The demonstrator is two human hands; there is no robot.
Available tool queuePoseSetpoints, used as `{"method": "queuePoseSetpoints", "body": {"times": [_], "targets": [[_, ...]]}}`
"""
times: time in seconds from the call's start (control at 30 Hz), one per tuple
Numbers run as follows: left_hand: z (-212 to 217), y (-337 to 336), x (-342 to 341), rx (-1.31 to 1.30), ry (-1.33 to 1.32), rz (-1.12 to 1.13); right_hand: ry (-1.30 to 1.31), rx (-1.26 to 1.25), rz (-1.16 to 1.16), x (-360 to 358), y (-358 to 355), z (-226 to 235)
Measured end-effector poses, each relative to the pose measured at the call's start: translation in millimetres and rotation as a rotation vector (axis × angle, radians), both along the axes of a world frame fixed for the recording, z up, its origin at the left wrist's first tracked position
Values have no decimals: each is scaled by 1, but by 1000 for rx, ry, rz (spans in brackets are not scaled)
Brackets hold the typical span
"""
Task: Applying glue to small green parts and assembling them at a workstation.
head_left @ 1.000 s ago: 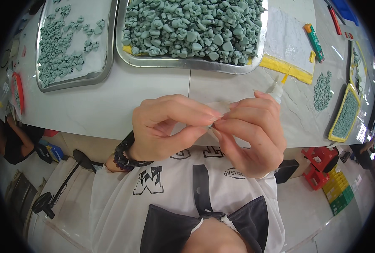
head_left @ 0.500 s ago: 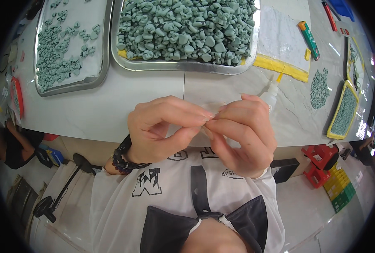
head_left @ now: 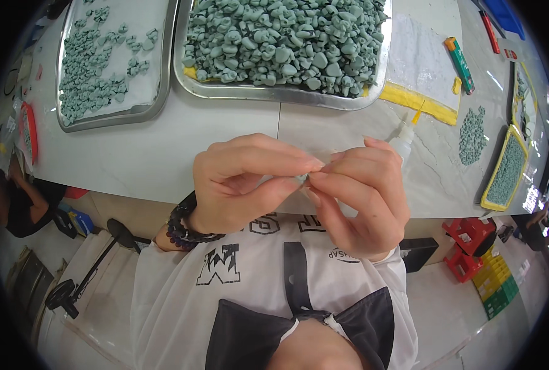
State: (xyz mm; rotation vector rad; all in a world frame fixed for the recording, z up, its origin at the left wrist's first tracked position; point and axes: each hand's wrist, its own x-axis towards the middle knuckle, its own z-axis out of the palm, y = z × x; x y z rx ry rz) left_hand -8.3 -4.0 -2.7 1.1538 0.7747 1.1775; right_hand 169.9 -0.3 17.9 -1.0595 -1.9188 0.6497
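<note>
My left hand [head_left: 249, 176] and my right hand [head_left: 370, 191] meet at the fingertips above the table's near edge, both in a pinch. Between them a tiny grey-green piece [head_left: 302, 178] just shows, mostly covered by fingers. Ahead lies a metal tray [head_left: 268, 92] heaped with grey-green molded pieces [head_left: 286, 46]. Just beyond my right hand, a small white squeeze bottle [head_left: 403, 143] with a yellow nozzle is partly hidden behind the fingers.
At the left, a second metal tray [head_left: 117, 120] holds smaller grey-green clusters. To the right are a board edged with yellow tape [head_left: 425, 106], a green-and-orange box [head_left: 459, 66], loose small pieces [head_left: 472, 135] and a yellow-rimmed tray [head_left: 489, 202]. Red stools [head_left: 469, 237] stand below.
The view has shifted slightly, so the trays sit a little farther right and higher. My hands stay pinched together; the grey-green piece between the fingertips shows more clearly.
</note>
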Motion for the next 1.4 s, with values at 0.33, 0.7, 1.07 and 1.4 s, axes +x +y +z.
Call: {"method": "queuePoseSetpoints", "body": {"times": [0.33,0.7,1.07,1.4], "targets": [[3,0,0,-165,-191,-70,94,-16,39,3,0,-2],[15,3,-27,-130,-125,88,164,-28,-30,16,-2,2],[74,72,-82,772,802,289,242,-13,-129,28,0,-6],[22,237,-20,664,1306,-24,248,106,-318,59,-17,2]]}}
